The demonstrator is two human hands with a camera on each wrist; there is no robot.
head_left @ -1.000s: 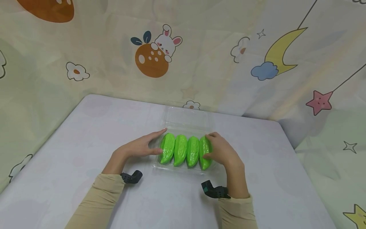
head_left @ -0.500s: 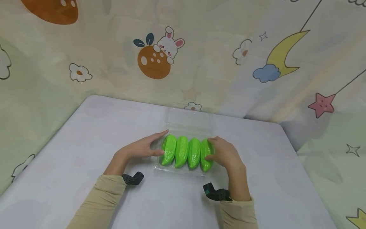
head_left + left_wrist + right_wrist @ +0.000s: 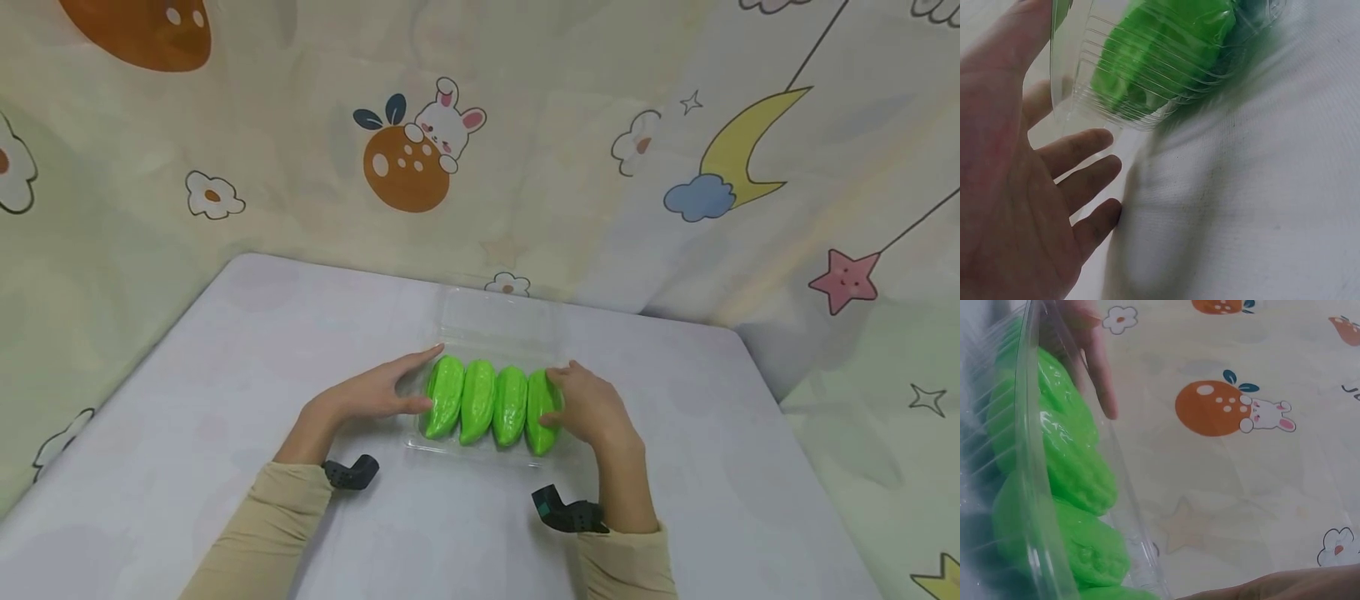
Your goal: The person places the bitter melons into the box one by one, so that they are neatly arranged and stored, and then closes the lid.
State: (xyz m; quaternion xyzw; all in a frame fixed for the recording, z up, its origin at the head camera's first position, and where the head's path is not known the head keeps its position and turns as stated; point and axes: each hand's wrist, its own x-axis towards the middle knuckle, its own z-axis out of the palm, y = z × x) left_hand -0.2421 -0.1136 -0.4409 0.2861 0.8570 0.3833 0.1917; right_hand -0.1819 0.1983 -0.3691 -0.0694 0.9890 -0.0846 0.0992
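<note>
Both of my forearms reached forward side by side, each in a beige sleeve with a dark camera mount strapped at the wrist. My left hand (image 3: 365,393) lay low with its fingers (image 3: 1079,150) straight and slightly spread, the thumb pointing inward. My right hand (image 3: 592,408) was turned on its outer edge, fingers gently curled inward toward the left one, knuckles up. The 2 hands faced each other, well apart, neither grip closed into a fist.

place: staged home tabletop | cue: cartoon curtain (image 3: 525,150) behind white-covered table (image 3: 225,350)
</note>
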